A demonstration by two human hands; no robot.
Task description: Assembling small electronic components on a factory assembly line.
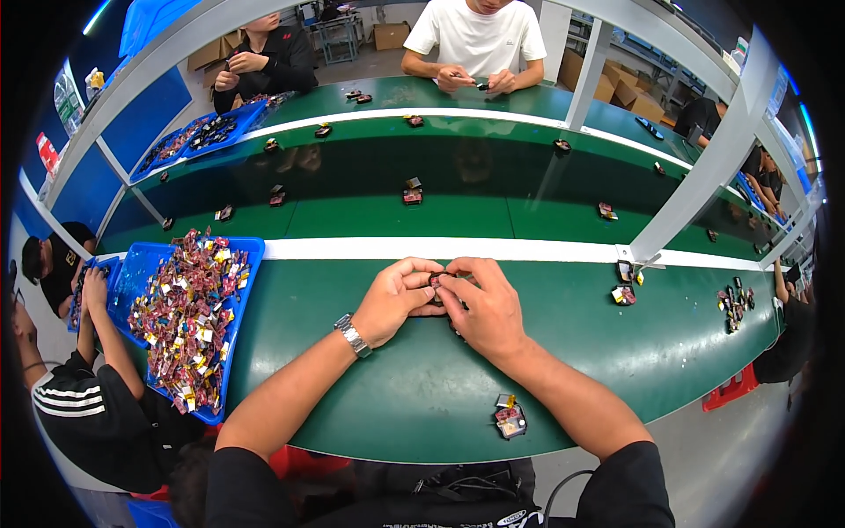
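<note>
My left hand (398,299) and my right hand (480,304) meet over the green bench top (352,396), fingertips pinched together on one small dark part (437,281) with a reddish side. Most of that part is hidden by my fingers. A metal watch (353,335) sits on my left wrist. Another small part with pink and yellow bits (510,420) lies near the bench's front edge, below my right forearm.
A blue tray (242,299) heaped with several red and yellow parts stands at my left. A green conveyor belt (370,189) carries scattered small parts. Loose parts (626,293) lie at the right. Other people sit opposite and on both sides.
</note>
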